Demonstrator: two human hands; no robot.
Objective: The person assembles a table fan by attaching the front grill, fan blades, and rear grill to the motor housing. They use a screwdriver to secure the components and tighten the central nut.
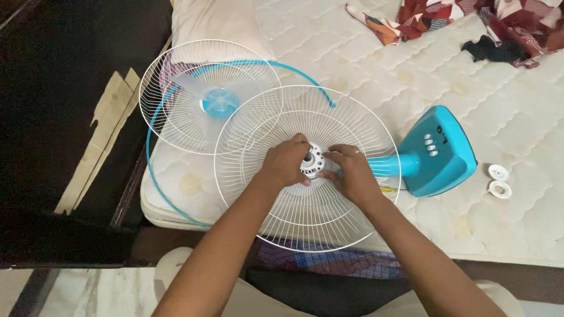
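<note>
Fingers of left hand (286, 162) and right hand (351, 172) curl closed around white hub (312, 162) of rear fan grille (305, 223).

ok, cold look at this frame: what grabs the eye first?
Dead centre, the left hand and right hand meet on the white hub of a round wire fan guard lying on the mattress. Just right of it sits the turquoise fan base. Up left lies a second guard with the pale blue blade on it, a thin blue rim ring looping round.
</note>
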